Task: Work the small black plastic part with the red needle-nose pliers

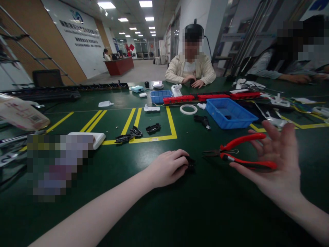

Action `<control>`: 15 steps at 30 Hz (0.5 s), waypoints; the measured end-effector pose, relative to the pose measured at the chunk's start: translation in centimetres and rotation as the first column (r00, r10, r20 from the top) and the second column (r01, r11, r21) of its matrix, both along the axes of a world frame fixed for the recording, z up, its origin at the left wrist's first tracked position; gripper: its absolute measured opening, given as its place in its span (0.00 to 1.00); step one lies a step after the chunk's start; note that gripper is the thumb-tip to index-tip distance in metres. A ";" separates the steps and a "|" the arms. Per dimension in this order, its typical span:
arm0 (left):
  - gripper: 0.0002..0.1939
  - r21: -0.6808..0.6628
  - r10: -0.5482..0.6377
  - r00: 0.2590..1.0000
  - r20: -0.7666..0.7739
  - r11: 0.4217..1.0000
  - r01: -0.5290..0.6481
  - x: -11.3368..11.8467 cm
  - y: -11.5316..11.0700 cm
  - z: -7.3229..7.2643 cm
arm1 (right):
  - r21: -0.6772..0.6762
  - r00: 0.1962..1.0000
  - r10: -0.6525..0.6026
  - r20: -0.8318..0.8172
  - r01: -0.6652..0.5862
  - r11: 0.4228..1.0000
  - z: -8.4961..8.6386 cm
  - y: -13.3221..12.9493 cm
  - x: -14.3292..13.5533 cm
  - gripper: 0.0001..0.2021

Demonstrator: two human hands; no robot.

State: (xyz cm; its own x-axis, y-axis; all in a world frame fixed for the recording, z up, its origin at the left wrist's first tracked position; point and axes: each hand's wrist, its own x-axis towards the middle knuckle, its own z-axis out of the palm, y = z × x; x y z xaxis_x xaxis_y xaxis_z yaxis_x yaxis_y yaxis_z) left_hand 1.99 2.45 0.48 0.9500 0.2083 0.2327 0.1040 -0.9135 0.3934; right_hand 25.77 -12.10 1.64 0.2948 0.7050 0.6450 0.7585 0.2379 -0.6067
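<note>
My left hand rests on the green tabletop, its fingers curled over a small black part. Most of that part is hidden under the fingers, so its kind does not show. On the right, my right hand holds needle-nose pliers with red handles. The handles are spread apart, one against the fingers and one along the thumb, and a small spring shows between them. The pliers' dark jaws point left towards the black part, with a gap between. Several black plastic pieces lie beyond my left hand.
Ahead are a blue bin, a smaller blue bin, a white tape roll, a black connector-like piece and a long red strip. A white device lies left. A person sits opposite; another sits far right.
</note>
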 end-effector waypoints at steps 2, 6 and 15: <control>0.06 -0.031 0.003 1.000 -0.003 1.000 -0.003 0.0 0.0 0.1 | 0.023 1.000 0.012 -0.016 -0.011 1.000 0.2 -0.2 -0.2 0.52; 0.04 -0.126 0.024 1.000 -0.004 0.992 -0.024 -0.1 0.0 0.1 | -0.017 0.998 -0.025 -0.065 0.024 1.000 0.4 -0.4 -0.4 0.51; 0.05 -0.303 0.039 0.999 -0.024 0.952 -0.044 -0.1 0.3 0.5 | -0.160 0.924 0.060 -0.377 -0.129 0.979 0.4 -0.2 -0.3 0.51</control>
